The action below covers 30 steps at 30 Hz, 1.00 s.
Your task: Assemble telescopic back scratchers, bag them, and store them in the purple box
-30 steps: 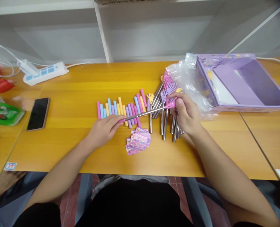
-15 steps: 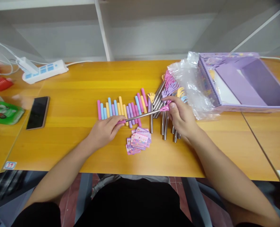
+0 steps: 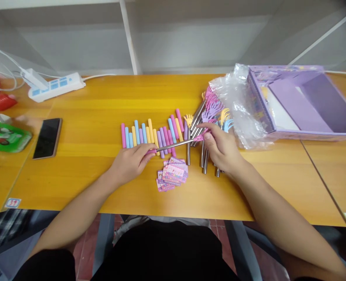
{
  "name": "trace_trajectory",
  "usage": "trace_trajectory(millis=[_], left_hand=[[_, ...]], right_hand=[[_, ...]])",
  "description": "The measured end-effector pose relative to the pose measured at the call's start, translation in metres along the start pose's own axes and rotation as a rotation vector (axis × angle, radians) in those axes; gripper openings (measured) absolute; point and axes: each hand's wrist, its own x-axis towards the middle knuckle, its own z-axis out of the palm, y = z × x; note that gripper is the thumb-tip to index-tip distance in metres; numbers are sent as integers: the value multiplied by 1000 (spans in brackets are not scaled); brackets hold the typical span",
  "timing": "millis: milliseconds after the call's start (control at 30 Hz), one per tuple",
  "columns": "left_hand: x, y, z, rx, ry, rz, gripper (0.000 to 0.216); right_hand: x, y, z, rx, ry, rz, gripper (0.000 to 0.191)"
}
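A back scratcher with a metal rod and pink ends stretches between my two hands above the table. My left hand is closed on its pink handle end. My right hand grips the pink claw end, whose fingers are mostly hidden by the hand. Beneath the rod lies a row of pastel handle sleeves in pink, blue, yellow and purple. Several metal back scratchers with coloured claw heads are heaped by my right hand. A small pile of printed cards lies just below the rod.
Crumpled clear plastic lies against an open purple box at the right. On the left are a phone, a white power strip with cables, and a green packet. A shelf unit stands behind the table.
My right hand has shifted slightly left along with the claw end, so the visible rod between my hands is shorter. My left hand stays on the pink handle. The view has shifted slightly.
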Motion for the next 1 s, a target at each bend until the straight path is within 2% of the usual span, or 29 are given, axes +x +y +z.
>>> trace_trajectory(millis=[267, 433, 500, 600, 733, 833, 1000], left_hand=[[-2, 0, 1, -6, -29, -34, 23], [3, -2, 0, -62, -139, -142, 26], [6, -5, -2, -55, -159, -127, 28], [10, -10, -4, 25, -124, -19, 27], [9, -18, -4, 160, -78, 25, 26], [5, -20, -2, 153, -94, 13, 26], [3, -23, 3, 94, -161, 28, 24]], right_hand=[[0, 0, 1, -55, -95, 20, 52], [-1, 7, -8, -241, -183, -20, 50], [-2, 12, -13, -348, -174, -61, 42], [0, 16, -18, -429, -119, -137, 33], [2, 12, -15, -349, -79, -204, 30], [2, 10, -13, -286, -63, -245, 27], [-2, 13, -10, -353, -42, -291, 25]])
